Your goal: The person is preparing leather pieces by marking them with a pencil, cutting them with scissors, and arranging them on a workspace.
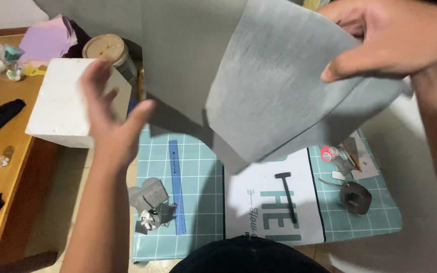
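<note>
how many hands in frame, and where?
2. Left hand open, left of the grey sheet, not gripping it. Right hand pinches the sheet's upper right edge. None else visible.

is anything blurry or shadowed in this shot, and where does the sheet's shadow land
Head view: the left hand is smeared by motion blur, its fingers soft-edged; the right hand pinching the grey sheet is sharper. The sheet casts a dark shadow on the teal grid mat below it, near the blue ruler. The lighting is soft, and no strong glare shows.
</note>
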